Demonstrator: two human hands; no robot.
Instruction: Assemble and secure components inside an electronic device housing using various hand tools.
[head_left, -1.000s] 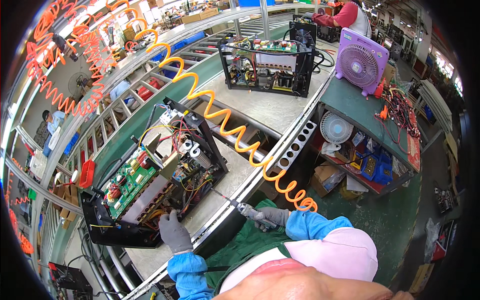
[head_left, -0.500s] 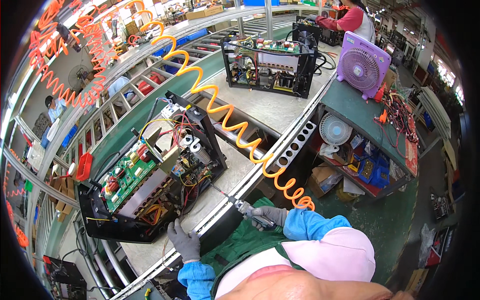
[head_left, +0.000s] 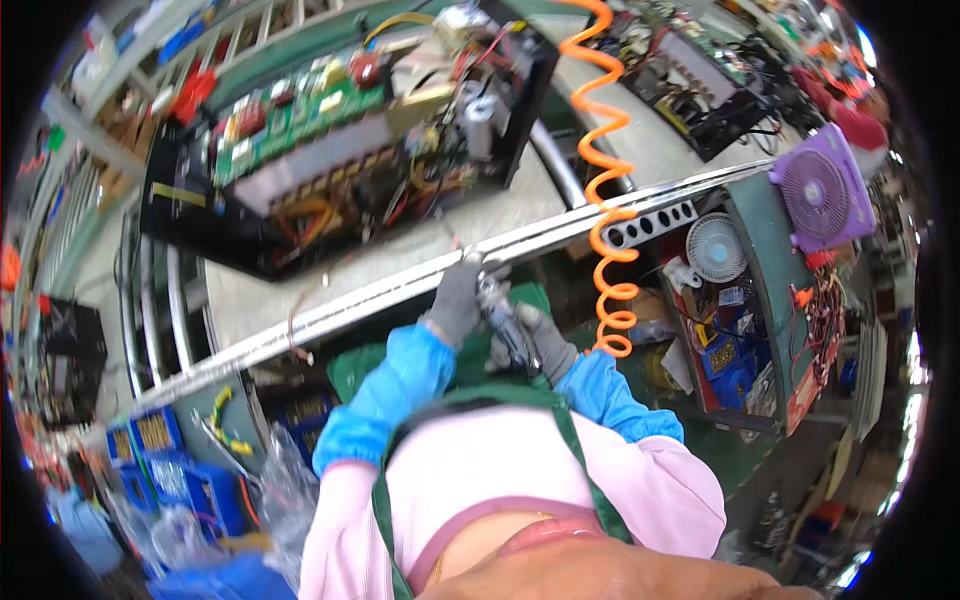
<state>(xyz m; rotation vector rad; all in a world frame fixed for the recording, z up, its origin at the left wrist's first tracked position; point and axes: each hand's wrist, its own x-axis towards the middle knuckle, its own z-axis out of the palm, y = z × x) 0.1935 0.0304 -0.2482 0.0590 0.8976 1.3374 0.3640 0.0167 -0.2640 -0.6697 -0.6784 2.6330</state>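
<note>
A metal rail (head_left: pixel 385 288) crosses at twelve o'clock from the screwdriver (head_left: pixel 508 328), around which the right hand (head_left: pixel 545 345) is curled; the left hand (head_left: pixel 456 305), half closed at its nose, maybe grips, I cannot tell. It looks stiff, rather heavy, best held by the body.

Gloved right hand (head_left: pixel 538 342) grips a power screwdriver (head_left: pixel 508 325), gloved left hand (head_left: pixel 458 298) at its front end. Opened black chassis (head_left: pixel 205 232) with green circuit board (head_left: pixel 312 122) sits on bench (head_left: pixel 240 305) beyond; orange coiled hose (head_left: pixel 618 256) hangs right.
</note>
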